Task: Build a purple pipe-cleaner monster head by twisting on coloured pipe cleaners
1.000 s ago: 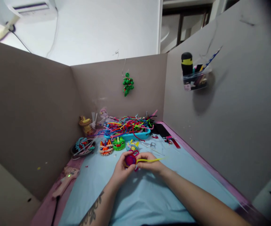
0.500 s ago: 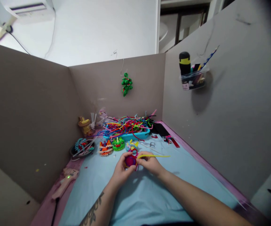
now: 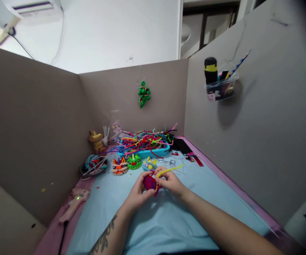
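Note:
Over the light blue mat (image 3: 147, 226), my left hand (image 3: 137, 193) pinches a small magenta and purple pipe-cleaner figure (image 3: 149, 183). My right hand (image 3: 172, 182) is closed on a yellow pipe cleaner (image 3: 170, 170) at the figure's right side; its free end slants up and to the right. Both hands meet at the figure, just above the mat.
Three finished pipe-cleaner figures (image 3: 134, 162) stand in a row behind my hands. A turquoise tray (image 3: 145, 153) heaped with coloured pipe cleaners sits at the back, scissors (image 3: 169, 162) in front of it. A glue gun (image 3: 74, 204) lies at the left edge. Cardboard walls enclose the desk.
The yellow pipe cleaner's free end has swung from pointing level to the right to slanting upward. My right hand has shifted slightly up against the figure.

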Tool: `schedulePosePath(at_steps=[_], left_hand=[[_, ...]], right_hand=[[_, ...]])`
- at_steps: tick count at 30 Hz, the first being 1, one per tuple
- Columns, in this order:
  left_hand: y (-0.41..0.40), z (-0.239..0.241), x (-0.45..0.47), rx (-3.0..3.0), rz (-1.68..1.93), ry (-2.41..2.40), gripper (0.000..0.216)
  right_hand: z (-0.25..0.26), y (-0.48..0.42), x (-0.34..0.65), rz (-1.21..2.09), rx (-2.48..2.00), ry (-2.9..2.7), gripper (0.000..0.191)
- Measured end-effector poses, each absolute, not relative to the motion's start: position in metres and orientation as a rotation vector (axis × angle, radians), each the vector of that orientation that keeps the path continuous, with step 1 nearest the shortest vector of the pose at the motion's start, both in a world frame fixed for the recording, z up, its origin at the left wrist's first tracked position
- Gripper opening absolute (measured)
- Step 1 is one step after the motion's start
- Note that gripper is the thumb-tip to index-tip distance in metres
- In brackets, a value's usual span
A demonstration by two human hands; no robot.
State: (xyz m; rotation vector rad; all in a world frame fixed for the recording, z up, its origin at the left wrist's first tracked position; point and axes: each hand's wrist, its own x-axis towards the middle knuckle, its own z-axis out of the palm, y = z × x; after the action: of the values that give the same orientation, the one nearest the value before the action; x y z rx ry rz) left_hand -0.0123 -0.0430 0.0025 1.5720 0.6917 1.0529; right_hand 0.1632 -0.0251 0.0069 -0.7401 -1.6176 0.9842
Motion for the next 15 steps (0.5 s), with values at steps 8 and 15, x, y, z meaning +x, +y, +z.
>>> schedulePosePath(at_steps=[8,15], left_hand=[[-0.025,-0.012,-0.015,1.577,1.493,1.174,0.057],[-0.032,-0.006,-0.001,1.233,1.265,0.785,0.088]], right_hand=[[0.008,-0.024,0.163,0.765,-0.818,-1.498,0.019],[0.008,-0.032,0.157,0.650,-0.748,-1.577,0.013]])
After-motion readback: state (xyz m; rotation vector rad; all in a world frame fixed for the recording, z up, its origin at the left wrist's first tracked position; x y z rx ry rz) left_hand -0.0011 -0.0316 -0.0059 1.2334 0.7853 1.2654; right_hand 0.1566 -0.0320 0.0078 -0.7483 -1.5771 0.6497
